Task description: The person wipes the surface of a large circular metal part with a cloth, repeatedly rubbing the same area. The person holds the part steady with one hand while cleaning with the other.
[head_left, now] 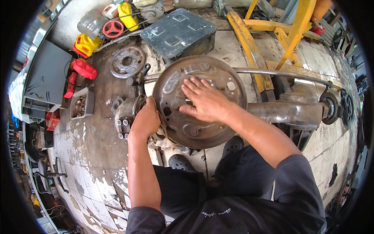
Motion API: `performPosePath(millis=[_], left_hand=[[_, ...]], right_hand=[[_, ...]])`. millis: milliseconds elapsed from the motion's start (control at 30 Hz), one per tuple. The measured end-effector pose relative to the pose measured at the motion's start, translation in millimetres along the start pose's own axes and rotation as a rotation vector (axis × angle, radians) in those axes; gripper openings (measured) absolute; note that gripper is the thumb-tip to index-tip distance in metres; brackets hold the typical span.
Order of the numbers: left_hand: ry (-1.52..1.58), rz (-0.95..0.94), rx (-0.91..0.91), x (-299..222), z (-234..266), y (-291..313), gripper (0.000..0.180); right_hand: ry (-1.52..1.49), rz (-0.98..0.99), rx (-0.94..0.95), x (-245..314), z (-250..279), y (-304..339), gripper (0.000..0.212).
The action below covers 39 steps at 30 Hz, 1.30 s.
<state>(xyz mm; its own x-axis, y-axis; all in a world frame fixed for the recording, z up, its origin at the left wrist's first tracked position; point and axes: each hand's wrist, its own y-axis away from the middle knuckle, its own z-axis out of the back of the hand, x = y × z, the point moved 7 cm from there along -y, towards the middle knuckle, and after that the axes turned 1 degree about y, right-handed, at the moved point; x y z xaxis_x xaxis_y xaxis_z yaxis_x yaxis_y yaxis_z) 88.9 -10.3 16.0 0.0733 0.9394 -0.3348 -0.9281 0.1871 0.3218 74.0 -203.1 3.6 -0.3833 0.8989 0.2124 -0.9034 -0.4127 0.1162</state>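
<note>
A round, brown-grey brake backing plate (pixel 183 134) faces up in front of me, with holes and raised bosses on its face. My right hand (pixel 206 100) lies flat on it, fingers stretched and thumb apart. At the plate's left rim my left hand (pixel 146 119) is closed, thumb pointing up along the edge. Its fingers are mostly hidden, so what they grip does not show. Just left of that hand is a metal hub-like part (pixel 124 113) with bright bolt heads. A pale cloth (pixel 167 143) hangs below the plate's left side.
An axle housing (pixel 276 113) runs right from the plate, with a thin bar (pixel 280 72) behind. Beyond stand a dark lidded box (pixel 177 31) and a yellow frame (pixel 249 46). A second round plate (pixel 127 62) and a bin of small parts (pixel 82 103) lie left.
</note>
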Motion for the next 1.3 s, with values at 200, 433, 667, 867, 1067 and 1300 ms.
performPosePath(millis=[200,433,667,867,1067,1300], left_hand=[[0.007,-0.002,0.019,1,1,-1,0.045],[0.027,-0.033,0.002,3,2,1,0.049],[0.005,0.012,0.052,-2,7,4,0.051],[-0.001,-0.005,0.037,2,3,2,0.052],[-0.019,0.002,0.042,-1,3,1,0.052],[0.007,-0.027,0.029,1,1,-3,0.051]], right_hand=[[0.023,0.042,-0.088,4,-7,0,0.084],[0.04,0.025,-0.062,3,-1,-4,0.083],[0.084,-0.078,-0.011,-4,-5,-7,0.083],[0.14,-0.148,0.034,-6,2,-7,0.088],[0.036,-0.043,-0.022,-12,1,-10,0.085],[0.032,-0.013,-0.087,-12,4,-14,0.088]])
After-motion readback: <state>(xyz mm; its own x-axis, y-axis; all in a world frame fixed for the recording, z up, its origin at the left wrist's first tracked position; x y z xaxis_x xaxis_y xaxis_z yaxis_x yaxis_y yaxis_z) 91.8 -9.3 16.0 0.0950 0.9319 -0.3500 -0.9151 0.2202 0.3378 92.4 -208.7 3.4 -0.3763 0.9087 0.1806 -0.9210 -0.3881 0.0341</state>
